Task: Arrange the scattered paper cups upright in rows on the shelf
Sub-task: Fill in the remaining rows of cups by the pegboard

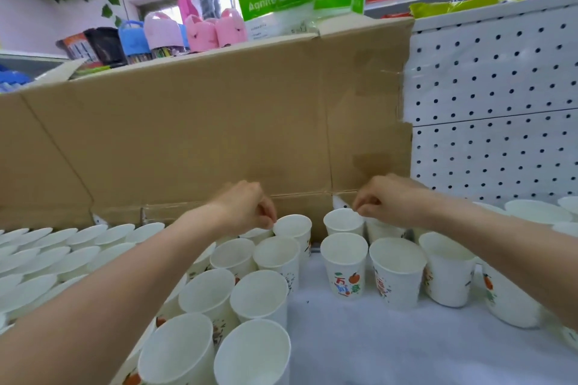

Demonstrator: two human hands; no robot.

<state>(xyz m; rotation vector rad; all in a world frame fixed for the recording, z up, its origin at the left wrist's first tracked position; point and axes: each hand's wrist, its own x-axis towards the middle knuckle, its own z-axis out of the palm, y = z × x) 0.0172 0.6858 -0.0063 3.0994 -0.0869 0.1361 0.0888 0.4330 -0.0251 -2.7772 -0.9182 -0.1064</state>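
While the nearest paper cups [256,356] are standing upright and close together at the front left, a bare strip of the white shelf [391,353] is running between them and the right group [397,272], where printed cups are standing in a looser row. Both forearms [131,275] are reaching over these rows. I think they should be held high, because such light cups are tipping easily from a small brush.

Further back, the left hand [247,209] is pinching the rim of the left back cup [294,226] between thumb and fingertips, with the other fingers curled in. The right hand [387,201] is pinching the rim of the right back cup [342,222] in the same way. Both cups are upright in the last row, just before the cardboard wall [219,134]. I cannot tell if their bottoms are touching the shelf.

To do this step well, each cup is needing to sit flat, close to its neighbour and in line with the column in front, before the fingers are opening. Letting go straight upward is probably safest. Above the cardboard, shop goods [275,6] are lying.
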